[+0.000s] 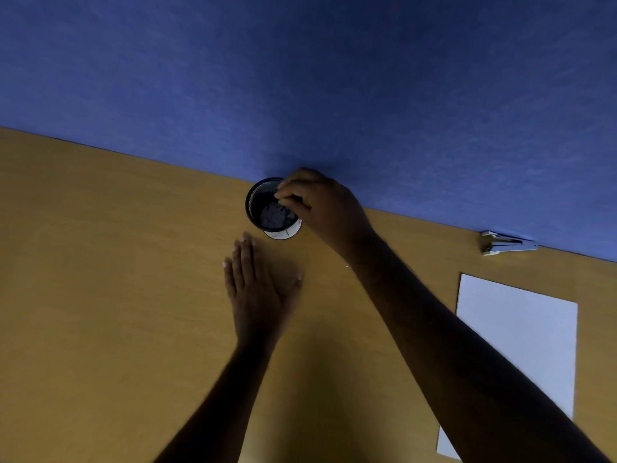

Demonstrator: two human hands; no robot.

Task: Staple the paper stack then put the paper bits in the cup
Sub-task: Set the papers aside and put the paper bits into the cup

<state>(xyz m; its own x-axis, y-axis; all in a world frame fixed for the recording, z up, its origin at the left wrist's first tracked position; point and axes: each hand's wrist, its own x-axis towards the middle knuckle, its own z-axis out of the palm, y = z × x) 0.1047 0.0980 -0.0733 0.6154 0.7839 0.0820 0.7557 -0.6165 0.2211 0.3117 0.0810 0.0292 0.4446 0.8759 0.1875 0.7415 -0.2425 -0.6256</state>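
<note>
Cup (258, 203) left of stapler (509, 246), seemingly.

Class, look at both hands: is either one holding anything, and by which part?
The left hand lies flat on the desk, holding nothing. The right hand pinches its fingertips over the cup; whether it holds anything cannot be told.

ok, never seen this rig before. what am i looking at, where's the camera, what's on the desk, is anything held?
No machine here: a person works bare-handed, and the single picture comes from a wide-angle camera on their head, looking down. The wooden desk meets a blue wall. The left hand lies flat and open on the desk. The right hand has its fingertips pinched over a black mesh cup with pale scraps inside; whether it holds a bit is too small to tell. A paper stack and a stapler lie to the right.
</note>
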